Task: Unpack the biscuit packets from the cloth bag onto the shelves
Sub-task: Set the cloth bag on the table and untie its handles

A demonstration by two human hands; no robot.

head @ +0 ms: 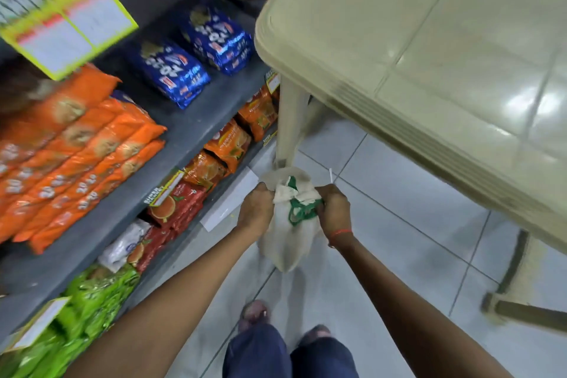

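- Cloth bag [287,239]: off-white with green print, hanging between our two hands above the tiled floor [399,224], its mouth bunched at the top and its body drooping below the knuckles.
- Left hand [255,212]: fingers curled and pinching the bag's left upper edge; the bag lies just to its right, touching.
- Right hand [334,209]: likewise closed on the bag's right upper edge (a red thread circles the wrist); the bag lies just to its left, touching.
- Contents of bag: we cannot tell; the cloth hides them.
- Shelves [196,129]: grey, to our left, holding orange packets [82,144], blue packets [171,70], and green packets [92,301] lower down.
- Plastic table [429,40]: beige, to the right, one leg [290,123] standing just beyond the bag.
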